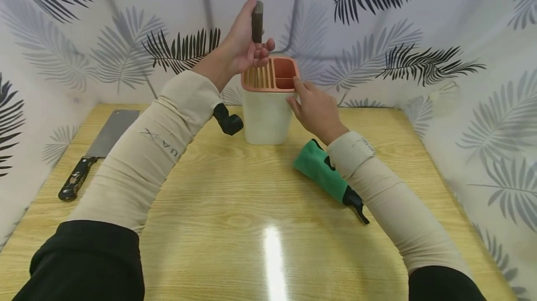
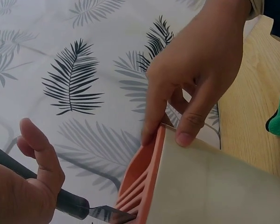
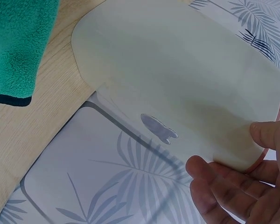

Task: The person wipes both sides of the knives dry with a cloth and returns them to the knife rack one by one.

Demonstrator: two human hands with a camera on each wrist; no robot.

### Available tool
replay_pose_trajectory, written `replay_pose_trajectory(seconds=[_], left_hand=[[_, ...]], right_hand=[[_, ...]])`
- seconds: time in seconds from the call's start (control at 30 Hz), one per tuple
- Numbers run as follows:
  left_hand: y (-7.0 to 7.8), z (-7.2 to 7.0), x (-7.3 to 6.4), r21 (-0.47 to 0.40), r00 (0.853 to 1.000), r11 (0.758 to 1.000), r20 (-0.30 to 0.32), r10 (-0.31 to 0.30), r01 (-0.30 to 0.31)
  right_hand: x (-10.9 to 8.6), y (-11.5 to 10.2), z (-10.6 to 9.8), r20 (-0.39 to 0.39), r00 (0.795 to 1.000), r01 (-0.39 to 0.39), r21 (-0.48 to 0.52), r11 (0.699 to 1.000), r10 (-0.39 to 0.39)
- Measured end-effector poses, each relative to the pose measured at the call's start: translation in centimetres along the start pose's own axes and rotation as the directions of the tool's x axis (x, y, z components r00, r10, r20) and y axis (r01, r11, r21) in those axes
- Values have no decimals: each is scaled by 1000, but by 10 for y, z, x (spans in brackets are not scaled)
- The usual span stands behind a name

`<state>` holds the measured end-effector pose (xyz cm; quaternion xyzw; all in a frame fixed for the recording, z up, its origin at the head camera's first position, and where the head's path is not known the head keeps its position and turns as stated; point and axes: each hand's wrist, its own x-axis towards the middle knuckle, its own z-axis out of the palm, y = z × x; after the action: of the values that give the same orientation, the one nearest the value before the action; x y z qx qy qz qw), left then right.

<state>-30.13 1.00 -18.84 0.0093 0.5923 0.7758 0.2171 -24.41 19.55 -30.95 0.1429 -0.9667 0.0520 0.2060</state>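
Observation:
At the back of the table stands a cream knife holder (image 1: 267, 119) with an orange slotted top (image 1: 287, 67). Above its slots my left hand (image 1: 241, 42) grips a knife by its dark handle (image 1: 257, 23). In the left wrist view the knife's blade (image 2: 113, 213) meets the slotted side, its tip hidden among the bars. My right hand (image 1: 316, 107) pinches the holder's rim at the right, thumb outside and fingers over the edge. The right wrist view shows the right hand (image 3: 242, 186) at the rim of the holder (image 3: 177, 70).
A cleaver (image 1: 110, 133) with a black handle lies at the table's left side. Under my right forearm lies a green fleecy bundle (image 1: 320, 170) with black trim and a black end. Leaf-patterned cloth (image 1: 361, 58) hangs behind the wooden table (image 1: 218, 226).

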Motion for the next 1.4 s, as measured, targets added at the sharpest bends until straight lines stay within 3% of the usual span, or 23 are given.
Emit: replay_pose_trajectory(seconds=[0.6,1.13,1.4], left_hand=[[-13,-12,14,13,996,996,-30,-87,88],[-19,-13,14,134,998,989,-7,-58,59],[-16,-19,2,244,1000,970,5,3,-4]], right_hand=[[2,-5,-2,-17,1000,-1,6,1000,1],[-1,-2,1,-28,1000,1,8,1000,-1],[-1,-1,0,-21,1000,-4,11,1000,4]])
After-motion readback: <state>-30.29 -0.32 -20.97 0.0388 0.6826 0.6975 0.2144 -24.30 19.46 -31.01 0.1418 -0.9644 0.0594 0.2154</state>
